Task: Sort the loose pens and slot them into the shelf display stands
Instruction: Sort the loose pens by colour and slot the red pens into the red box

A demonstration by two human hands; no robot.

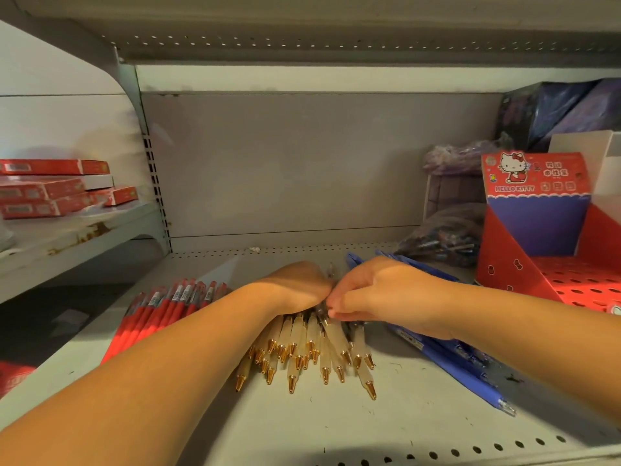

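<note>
Head view looks down on a grey metal shelf (pixel 336 427) where 2 bare forearms reach in and the hands meet in the middle. The left hand (pixel 297 287) is bent at the wrist and lies over the upper ends of a fan of cream pens (pixel 302 344), whose gold tips point toward the camera. Its fingers are hidden behind the back of the hand, so I cannot tell whether they grip anything. The right hand (pixel 379 297) touches the left one. Its fingers are curled, and the fingertips (pixel 332 312) pinch a dark pen (pixel 322 311) that lies on top of the cream pile (its far end pokes out beyond the 2 hands).

Red pens (pixel 161 314) lie side by side on the shelf to the left of the left forearm, their capped ends pointing toward the back. Blue pens (pixel 450 356) lie in a slanted row on the right, partly under the right forearm.

At the right end of the shelf stands a red cardboard display stand (pixel 510 269) with a cartoon cat on its header card and a perforated red tray at its foot. Behind it and just to its left sit clear bags (pixel 443 237) of dark contents, too blurred to make out. On the neighbouring shelf to the left, flat red boxes (pixel 50 191) are stacked.
</note>
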